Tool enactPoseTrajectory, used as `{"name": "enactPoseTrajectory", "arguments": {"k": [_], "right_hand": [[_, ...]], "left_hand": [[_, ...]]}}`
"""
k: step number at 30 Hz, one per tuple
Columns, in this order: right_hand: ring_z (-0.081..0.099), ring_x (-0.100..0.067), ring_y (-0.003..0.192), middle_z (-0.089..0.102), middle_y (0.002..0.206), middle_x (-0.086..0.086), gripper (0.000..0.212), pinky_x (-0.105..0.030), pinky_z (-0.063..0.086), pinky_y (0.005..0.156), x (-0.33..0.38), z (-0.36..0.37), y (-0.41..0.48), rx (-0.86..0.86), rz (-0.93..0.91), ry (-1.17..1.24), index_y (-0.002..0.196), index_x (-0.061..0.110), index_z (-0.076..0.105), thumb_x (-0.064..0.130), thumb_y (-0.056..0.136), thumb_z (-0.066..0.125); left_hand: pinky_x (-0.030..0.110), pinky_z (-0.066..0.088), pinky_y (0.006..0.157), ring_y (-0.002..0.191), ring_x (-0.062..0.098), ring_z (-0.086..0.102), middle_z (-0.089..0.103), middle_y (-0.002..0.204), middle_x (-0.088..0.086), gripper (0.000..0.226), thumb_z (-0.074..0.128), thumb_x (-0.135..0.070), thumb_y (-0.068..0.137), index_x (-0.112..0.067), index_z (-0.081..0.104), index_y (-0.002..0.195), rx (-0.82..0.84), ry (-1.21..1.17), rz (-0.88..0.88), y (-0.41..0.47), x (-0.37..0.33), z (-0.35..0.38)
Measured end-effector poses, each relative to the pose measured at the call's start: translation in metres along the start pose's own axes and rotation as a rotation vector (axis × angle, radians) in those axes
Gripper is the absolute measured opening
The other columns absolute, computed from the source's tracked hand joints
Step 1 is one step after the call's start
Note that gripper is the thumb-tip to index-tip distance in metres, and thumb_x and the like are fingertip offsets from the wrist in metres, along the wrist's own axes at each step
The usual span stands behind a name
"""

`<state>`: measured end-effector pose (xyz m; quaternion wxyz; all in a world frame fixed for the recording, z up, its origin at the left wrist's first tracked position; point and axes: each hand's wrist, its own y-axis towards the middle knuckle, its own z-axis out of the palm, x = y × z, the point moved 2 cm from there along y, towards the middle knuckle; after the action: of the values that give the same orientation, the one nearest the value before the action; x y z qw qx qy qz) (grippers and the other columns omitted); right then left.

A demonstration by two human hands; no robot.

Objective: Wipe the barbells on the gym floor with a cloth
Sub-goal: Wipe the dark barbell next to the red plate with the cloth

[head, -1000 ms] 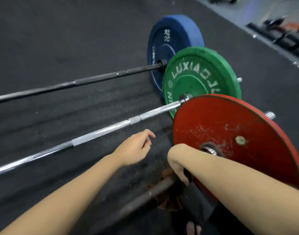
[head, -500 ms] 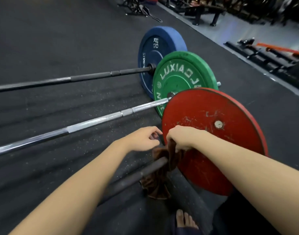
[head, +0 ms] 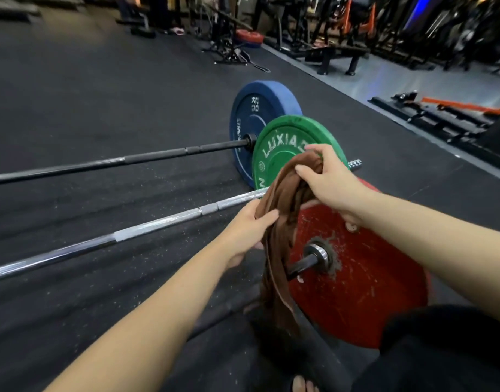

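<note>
Three barbells lie side by side on the black gym floor. The nearest carries a scuffed red plate (head: 364, 287) on a dark bar (head: 301, 265). The middle one has a silver bar (head: 158, 223) and a green plate (head: 282, 148). The farthest has a black bar (head: 129, 161) and a blue plate (head: 257, 108). A brown cloth (head: 282, 222) hangs bunched in front of the red plate, lifted clear of the near bar. My right hand (head: 330, 179) grips its top; my left hand (head: 248, 230) pinches it lower down.
Black rubber flooring (head: 87, 89) stretches left and far. Benches and racks (head: 336, 55) crowd the far right on a grey floor. A low rack with an orange bar (head: 452, 108) lies at right. My bare toes (head: 302, 384) and dark-clothed knee (head: 452, 349) sit at the bottom.
Both hands have lifted the brown cloth off the near bar, up in front of the red and green plates. The view has tilted upward, showing more of the gym.
</note>
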<state>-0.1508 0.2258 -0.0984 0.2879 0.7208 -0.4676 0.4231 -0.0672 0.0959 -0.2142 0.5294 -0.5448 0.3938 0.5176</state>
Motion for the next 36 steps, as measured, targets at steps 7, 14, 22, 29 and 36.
{"name": "enactPoseTrajectory", "arguments": {"k": [7,14,22,29,36], "right_hand": [[0.072,-0.022,0.098,0.072,0.114,-0.010,0.040,-0.053,0.061,0.083,-0.021,-0.026,-0.024,0.350,-0.059,-0.059,0.130,0.016,0.059,0.018,0.092,0.074],[0.056,0.000,0.126,0.059,0.139,0.013,0.101,-0.037,0.050,0.108,-0.076,0.021,-0.060,0.529,0.024,-0.081,0.151,0.032,0.035,0.040,0.069,0.094],[0.062,-0.024,0.082,0.071,0.088,-0.004,0.021,-0.033,0.048,0.067,-0.079,0.034,-0.043,0.159,0.148,-0.464,0.084,0.019,0.067,0.026,0.097,0.053],[0.064,-0.050,0.108,0.047,0.140,-0.032,0.054,-0.055,0.053,0.082,-0.026,0.024,-0.035,0.309,0.679,0.118,0.143,0.013,0.037,0.052,0.106,0.029],[0.071,-0.028,0.103,0.075,0.110,-0.012,0.041,-0.035,0.060,0.081,-0.005,0.055,-0.042,0.197,0.251,0.462,0.131,0.009,0.064,-0.003,0.103,0.036]], "left_hand": [[0.037,0.060,0.069,0.087,0.021,0.072,0.075,0.108,0.009,0.016,0.056,-0.014,0.103,-0.019,0.061,0.117,-0.297,-0.221,-0.016,0.003,-0.060,-0.014],[0.038,0.061,0.068,0.076,0.017,0.075,0.078,0.090,0.006,0.016,0.055,-0.010,0.105,-0.016,0.070,0.106,-0.217,-0.363,0.063,-0.014,-0.082,-0.001],[0.035,0.059,0.077,0.082,0.018,0.073,0.078,0.082,-0.001,0.031,0.060,-0.042,0.103,-0.014,0.072,0.100,-0.380,-0.234,-0.012,-0.018,-0.068,-0.032],[0.046,0.058,0.098,0.103,0.028,0.074,0.077,0.110,0.012,0.033,0.062,-0.034,0.099,-0.010,0.073,0.119,-0.214,-0.499,-0.087,-0.020,-0.079,-0.039],[0.037,0.059,0.092,0.094,0.022,0.074,0.079,0.101,0.005,0.027,0.067,-0.036,0.096,-0.016,0.075,0.112,-0.203,-0.232,-0.067,-0.030,-0.066,-0.025]]}}
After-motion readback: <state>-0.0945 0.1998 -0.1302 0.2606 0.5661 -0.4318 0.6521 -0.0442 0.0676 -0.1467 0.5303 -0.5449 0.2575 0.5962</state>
